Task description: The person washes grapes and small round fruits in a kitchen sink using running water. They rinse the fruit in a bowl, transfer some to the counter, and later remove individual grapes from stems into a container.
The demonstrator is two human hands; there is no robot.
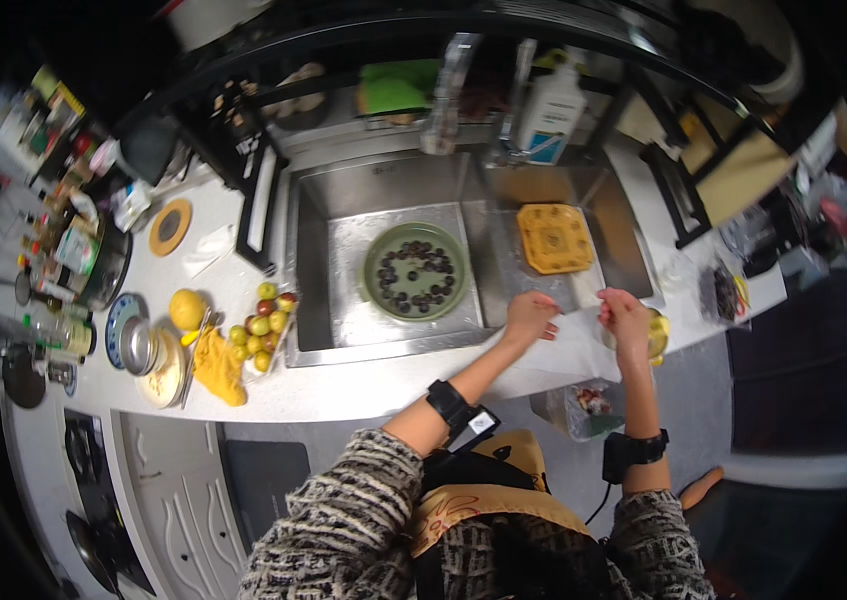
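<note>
My left hand and my right hand are raised at the sink's front right edge, fingers closed on what looks like thin clear plastic film stretched between them. Just beyond them, an orange square dish lies in the right basin. In the left basin sits a green round bowl with small dark fruits inside. A shiny yellow object is partly hidden behind my right hand.
Mixed fruit, a yellow cloth and stacked bowls occupy the left counter. A white bottle stands behind the sink. A bag of dark items is at right, a bagged bin below.
</note>
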